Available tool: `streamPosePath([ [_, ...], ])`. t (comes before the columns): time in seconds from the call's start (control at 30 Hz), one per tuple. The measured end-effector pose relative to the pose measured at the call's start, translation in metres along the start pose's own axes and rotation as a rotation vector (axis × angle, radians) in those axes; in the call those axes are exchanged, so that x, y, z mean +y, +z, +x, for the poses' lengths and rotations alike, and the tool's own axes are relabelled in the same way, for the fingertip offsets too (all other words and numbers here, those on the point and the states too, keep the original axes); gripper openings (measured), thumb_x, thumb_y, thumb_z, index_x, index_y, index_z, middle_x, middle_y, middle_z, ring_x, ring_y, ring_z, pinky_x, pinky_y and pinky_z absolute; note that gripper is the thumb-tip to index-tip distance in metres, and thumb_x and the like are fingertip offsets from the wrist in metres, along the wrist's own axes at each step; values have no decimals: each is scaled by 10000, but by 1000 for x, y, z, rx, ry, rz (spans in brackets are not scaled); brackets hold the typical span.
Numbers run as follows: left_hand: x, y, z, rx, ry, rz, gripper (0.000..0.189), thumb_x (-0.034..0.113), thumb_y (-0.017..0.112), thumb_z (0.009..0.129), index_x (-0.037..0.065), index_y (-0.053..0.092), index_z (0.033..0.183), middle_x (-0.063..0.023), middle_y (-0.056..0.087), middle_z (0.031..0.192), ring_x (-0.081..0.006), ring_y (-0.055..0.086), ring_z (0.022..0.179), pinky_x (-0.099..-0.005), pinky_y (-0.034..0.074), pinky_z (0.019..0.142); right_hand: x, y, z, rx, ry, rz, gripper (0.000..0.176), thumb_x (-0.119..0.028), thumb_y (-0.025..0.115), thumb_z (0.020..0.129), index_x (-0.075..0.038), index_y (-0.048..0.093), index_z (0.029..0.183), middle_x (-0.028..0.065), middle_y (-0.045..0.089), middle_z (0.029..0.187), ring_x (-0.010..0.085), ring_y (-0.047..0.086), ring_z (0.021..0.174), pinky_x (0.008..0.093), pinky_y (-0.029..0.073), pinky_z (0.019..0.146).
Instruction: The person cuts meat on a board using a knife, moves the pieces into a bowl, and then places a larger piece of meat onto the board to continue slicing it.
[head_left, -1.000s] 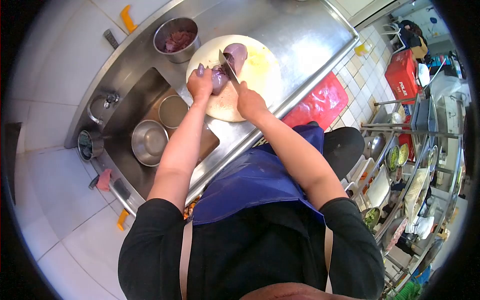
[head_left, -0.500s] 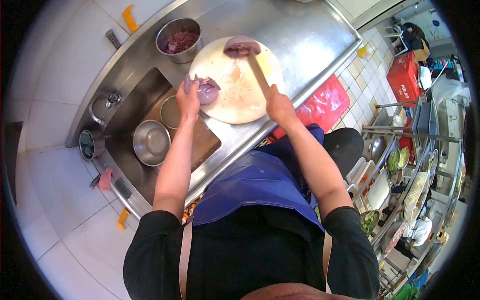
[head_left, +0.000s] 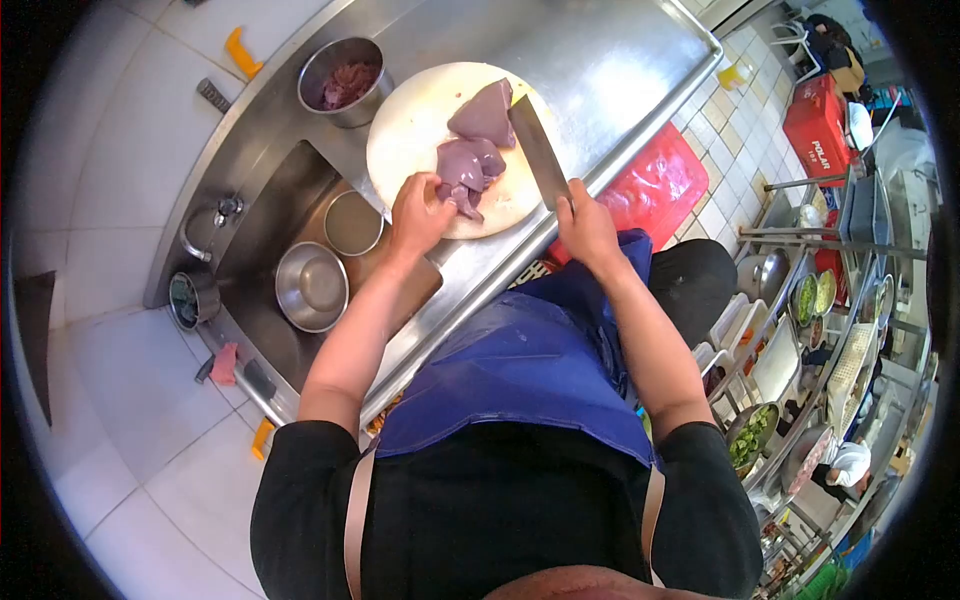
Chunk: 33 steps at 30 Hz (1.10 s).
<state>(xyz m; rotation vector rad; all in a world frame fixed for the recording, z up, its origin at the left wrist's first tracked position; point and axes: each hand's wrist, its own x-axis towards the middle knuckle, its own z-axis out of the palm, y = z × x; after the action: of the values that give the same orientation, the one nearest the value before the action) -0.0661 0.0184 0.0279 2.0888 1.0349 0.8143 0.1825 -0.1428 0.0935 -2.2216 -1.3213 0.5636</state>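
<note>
A person in a black top and a blue apron (head_left: 510,370) leans over a steel table (head_left: 600,55), both bare arms reaching forward. A round, pale cutting board (head_left: 405,110) lies on the table, with two pieces of glossy, purplish-brown meat on it. The far piece (head_left: 485,115) is a smooth wedge; the near piece (head_left: 466,165), just beside it, is lumpier, with loose, folded ends. The left hand (head_left: 420,212) is at the board's near left edge, thumb and fingers curved at the near piece; whether they pinch it or only touch it cannot be told. The right hand (head_left: 588,225) is wrapped around the handle of a broad knife (head_left: 540,155), whose blade slants far and left over the right side of the board, beside the far piece. Left of the board, a metal pot (head_left: 355,114) holds reddish meat. Nearer, a sink (head_left: 250,285) contains a shiny metal bowl (head_left: 312,287) and a round container (head_left: 353,223). A red plastic surface (head_left: 660,190) shows beyond the table's right edge.
</note>
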Motion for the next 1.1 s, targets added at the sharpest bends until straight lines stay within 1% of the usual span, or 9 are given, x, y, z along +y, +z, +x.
streamPosePath([
  [0.17,34,14,24,-201,-22,305,698,270,836,789,84,597,1418,-299,519,1424,-438,559,1279,-504,492,1089,-14,-7,-8,17,-18,-1,200,-185,527,1046,-22,513,1161,332,691,857,560,670,861,664,501,784],
  [0.37,4,25,56,-133,-159,283,439,249,777,834,75,700,1230,-235,666,1233,-405,679,1059,-441,548,977,-1,-12,-8,-99,-23,-61,207,-206,533,1038,-32,554,1149,318,703,875,545,683,889,651,516,803],
  [0.47,-8,20,54,-4,-336,86,292,99,803,824,69,636,1062,-139,742,978,-340,729,958,-418,562,870,-1,-14,-1,-153,-42,-115,216,-212,523,1042,-54,585,1175,298,721,907,525,699,910,639,534,820],
  [0.6,-42,23,40,120,-397,-323,302,109,827,897,39,640,1124,-68,721,1032,-162,675,980,-336,544,870,-3,-16,25,-160,-48,-261,236,-209,484,1059,-73,595,1217,282,735,938,496,715,937,625,554,832],
  [0.73,-51,27,28,175,-467,-790,341,113,839,887,41,649,1161,-87,727,1072,-181,683,995,-337,546,891,5,-17,43,-101,-12,-264,245,-211,460,1069,-75,592,1224,281,738,945,495,719,931,621,560,839],
  [0.83,-31,14,30,160,-478,-686,329,104,822,911,27,660,1186,-95,730,1106,-178,683,1011,-329,549,899,21,-21,54,-12,30,-228,239,-205,474,1062,-50,578,1211,314,723,935,517,708,934,630,549,842],
  [0.9,-5,-6,32,67,-409,309,256,82,782,952,4,678,1173,-90,742,1082,-181,697,967,-335,564,871,25,-34,53,73,67,-157,224,-188,498,1051,-30,570,1194,350,705,938,545,689,947,645,531,840],
  [0.93,-15,-8,33,67,-412,312,256,82,782,952,4,678,1173,-90,742,1082,-181,697,967,-335,564,871,25,-40,48,57,29,-105,234,-199,520,1053,-11,561,1186,373,691,941,570,670,960,657,513,846],
  [1.1,-22,0,36,-48,-697,-532,213,119,784,972,-29,697,1098,-81,743,917,-156,700,767,-303,574,662,-17,-17,-4,-58,-46,40,249,-246,511,1075,-15,538,1166,376,686,930,582,660,941,659,506,848],
])
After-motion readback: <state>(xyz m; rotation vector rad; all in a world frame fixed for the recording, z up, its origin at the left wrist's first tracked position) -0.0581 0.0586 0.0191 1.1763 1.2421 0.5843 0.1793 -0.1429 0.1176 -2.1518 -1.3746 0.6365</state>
